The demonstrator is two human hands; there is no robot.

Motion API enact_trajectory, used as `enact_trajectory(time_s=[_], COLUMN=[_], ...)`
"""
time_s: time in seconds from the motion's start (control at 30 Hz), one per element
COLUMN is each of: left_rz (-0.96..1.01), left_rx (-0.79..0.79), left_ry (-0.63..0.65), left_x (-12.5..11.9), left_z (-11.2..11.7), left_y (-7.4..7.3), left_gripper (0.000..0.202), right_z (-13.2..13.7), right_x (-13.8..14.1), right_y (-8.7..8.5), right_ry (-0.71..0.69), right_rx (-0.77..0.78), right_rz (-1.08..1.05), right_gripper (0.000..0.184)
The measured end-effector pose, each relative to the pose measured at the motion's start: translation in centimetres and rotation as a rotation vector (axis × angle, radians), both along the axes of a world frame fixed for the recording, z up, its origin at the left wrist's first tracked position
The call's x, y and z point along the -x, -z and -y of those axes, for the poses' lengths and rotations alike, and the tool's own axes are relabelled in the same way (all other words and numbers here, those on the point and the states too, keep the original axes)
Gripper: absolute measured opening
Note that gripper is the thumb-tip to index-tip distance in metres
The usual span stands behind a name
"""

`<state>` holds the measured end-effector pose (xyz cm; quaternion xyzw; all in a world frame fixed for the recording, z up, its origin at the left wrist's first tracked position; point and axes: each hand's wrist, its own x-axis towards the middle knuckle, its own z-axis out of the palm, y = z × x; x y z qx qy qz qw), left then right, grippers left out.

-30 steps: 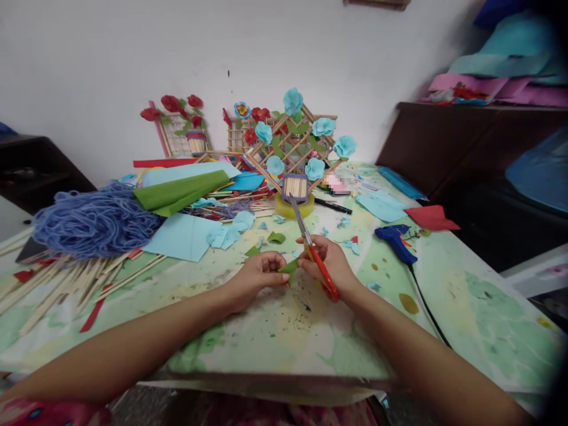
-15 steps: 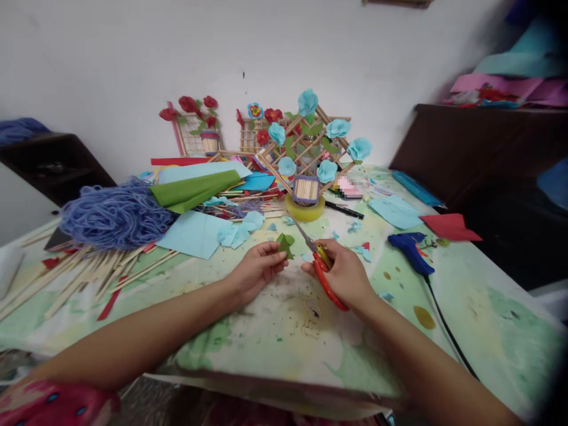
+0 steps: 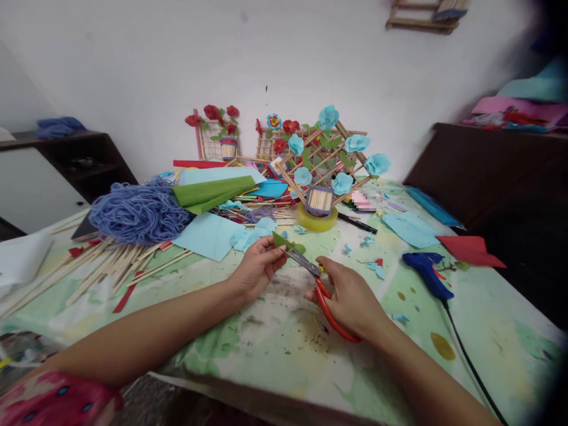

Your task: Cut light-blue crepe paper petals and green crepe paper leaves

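Observation:
Between thumb and fingers, my left hand (image 3: pixel 260 266) pinches a small green paper piece (image 3: pixel 284 241). My right hand (image 3: pixel 350 296) is closed round the handles of orange-handled scissors (image 3: pixel 331 310). Their blades point left and lie against the green paper, close to my left fingertips. Beyond my hands, a stick lattice (image 3: pixel 320 200) with light blue paper flowers and green leaves leans up on a roll of yellow tape (image 3: pixel 316 219). Small light blue paper scraps (image 3: pixel 367 241) are scattered near it.
A blue glue gun (image 3: pixel 428 275) with a black cord lies at the right, near red paper (image 3: pixel 470 251). Blue yarn (image 3: pixel 139 213), folded green paper (image 3: pixel 215 194) and many thin sticks (image 3: pixel 104 269) cover the left. A black marker (image 3: pixel 357 223) lies beside the tape.
The scissors have swung left, and their blades now meet the green paper. My left hand still holds the paper, which has turned. The view has shifted slightly left.

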<state>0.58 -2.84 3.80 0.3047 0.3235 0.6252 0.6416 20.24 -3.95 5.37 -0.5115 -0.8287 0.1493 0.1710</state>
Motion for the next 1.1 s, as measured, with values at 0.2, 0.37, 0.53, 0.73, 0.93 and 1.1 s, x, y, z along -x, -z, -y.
enact_trajectory(time_s=[0.2,0.37,0.53,0.73,0.93,1.1], left_rz=[-0.041,-0.06,-0.07,-0.066,-0.057,-0.082], left_rx=[-0.041,-0.049,-0.044,-0.028,-0.021,-0.042], left_ry=[0.064,0.091,0.128,0.141,0.135,0.117], left_x=[-0.15,-0.18,-0.23,-0.19,-0.14,-0.12], left_z=[0.19,0.24,0.21,0.24,0.28,0.18], left_y=[0.16,0.26,0.28,0.24,0.05,-0.04], left_gripper=[0.02,0.019,0.021,0.023,0.019,0.016], right_z=[0.26,0.3,0.3,0.31,0.32,0.39], right_x=[0.1,-0.07,-0.14,-0.09,-0.09,-0.1], right_y=[-0.38,-0.29,-0.1,-0.17,-0.11,-0.2], right_ry=[0.01,0.023,0.038,0.055,0.058,0.048], right_rx=[0.041,0.066,0.083,0.1,0.098,0.091], right_rz=[-0.005,-0.014,-0.023,-0.027,-0.016,-0.003], right_gripper=[0.055,0.052,0.053,0.05,0.046,0.045])
